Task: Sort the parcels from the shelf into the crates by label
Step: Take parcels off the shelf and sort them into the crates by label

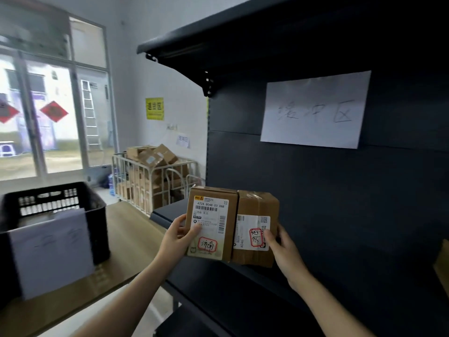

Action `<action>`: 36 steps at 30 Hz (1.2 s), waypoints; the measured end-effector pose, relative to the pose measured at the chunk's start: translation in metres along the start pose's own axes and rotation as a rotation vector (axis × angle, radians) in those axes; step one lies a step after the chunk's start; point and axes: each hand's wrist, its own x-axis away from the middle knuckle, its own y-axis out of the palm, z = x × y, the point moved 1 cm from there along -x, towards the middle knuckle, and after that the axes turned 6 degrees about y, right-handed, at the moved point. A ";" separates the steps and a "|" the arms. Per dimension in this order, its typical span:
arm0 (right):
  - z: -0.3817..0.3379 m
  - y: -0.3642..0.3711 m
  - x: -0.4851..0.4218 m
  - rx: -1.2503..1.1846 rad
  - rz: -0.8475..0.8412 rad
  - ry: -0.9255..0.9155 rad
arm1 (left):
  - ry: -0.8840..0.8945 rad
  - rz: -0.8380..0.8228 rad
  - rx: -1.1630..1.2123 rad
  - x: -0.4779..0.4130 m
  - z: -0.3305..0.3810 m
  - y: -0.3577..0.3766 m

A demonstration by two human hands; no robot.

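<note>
My left grip (178, 235) pinches the left parcel (211, 215), thumb on its label and fingers curled round its side. My right grip (283, 249) clasps the right parcel (257, 205) the same way. Both cardboard boxes stand long axis upright, side by side and touching, labelled faces toward me, low against the dark shelf (315, 190). I cannot tell whether they rest on it. The right label is turned sideways. Further left, a black crate (94, 207) sits on the wooden counter (131, 239).

Daylit glass doors (48, 113) fill the left, beside a white wall (150, 76) bearing a yellow sign (154, 108) above a wire cage (145, 190).
</note>
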 end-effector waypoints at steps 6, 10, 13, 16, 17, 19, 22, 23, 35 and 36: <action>-0.014 0.072 0.003 -0.004 -0.081 -0.004 | -0.024 0.074 0.010 0.019 0.009 -0.073; -0.023 0.129 0.009 -0.007 -0.120 -0.023 | -0.030 0.142 -0.008 0.032 0.014 -0.130; -0.030 0.176 0.015 -0.031 -0.140 -0.063 | -0.044 0.182 -0.038 0.044 0.015 -0.178; -0.034 0.227 0.022 -0.056 -0.158 -0.083 | -0.049 0.227 -0.046 0.056 0.015 -0.228; -0.035 0.244 0.025 -0.068 -0.167 -0.082 | -0.049 0.243 -0.052 0.060 0.015 -0.244; -0.037 0.281 0.031 -0.079 -0.198 -0.077 | -0.058 0.273 -0.054 0.069 0.015 -0.280; -0.039 0.321 0.038 -0.098 -0.236 -0.069 | -0.067 0.309 -0.048 0.082 0.015 -0.319; -0.040 0.338 0.041 -0.103 -0.253 -0.065 | -0.063 0.328 -0.058 0.087 0.015 -0.334; -0.049 0.495 0.076 -0.102 -0.460 -0.032 | -0.093 0.560 -0.066 0.157 0.022 -0.474; -0.050 0.507 0.077 -0.098 -0.480 -0.031 | -0.094 0.579 -0.059 0.162 0.023 -0.483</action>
